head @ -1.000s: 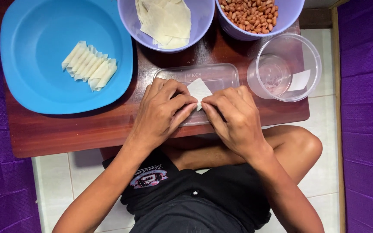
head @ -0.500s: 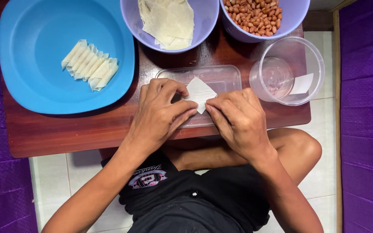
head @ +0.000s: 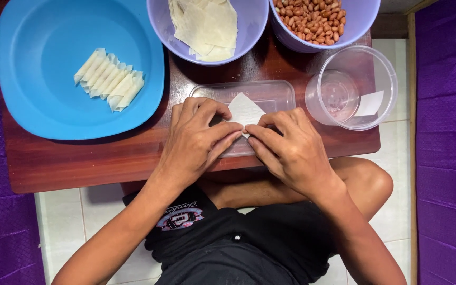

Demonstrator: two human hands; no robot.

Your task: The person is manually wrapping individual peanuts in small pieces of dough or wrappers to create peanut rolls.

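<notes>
At the near edge of the wooden surface [head: 80, 163]: we see both hands meet over a clear rectangular tray [head: 270, 92].
Left hand [head: 193, 142]: fingers curled, pinching the near edge of the wrapper.
Right hand [head: 291, 150]: fingers curled likewise, pinching the same edge.
Wrapper [head: 244, 108]: pale sheet lying on the tray, free corner pointing away from us, long axis probably corner to corner, near to far.
Blue plate [head: 38, 79]: left, carrying rolled wrappers [head: 109, 79].
Bowls: wrapper sheets [head: 207, 24]; peanuts [head: 312, 16].
Clear round tub [head: 352, 87]: right of tray.
</notes>
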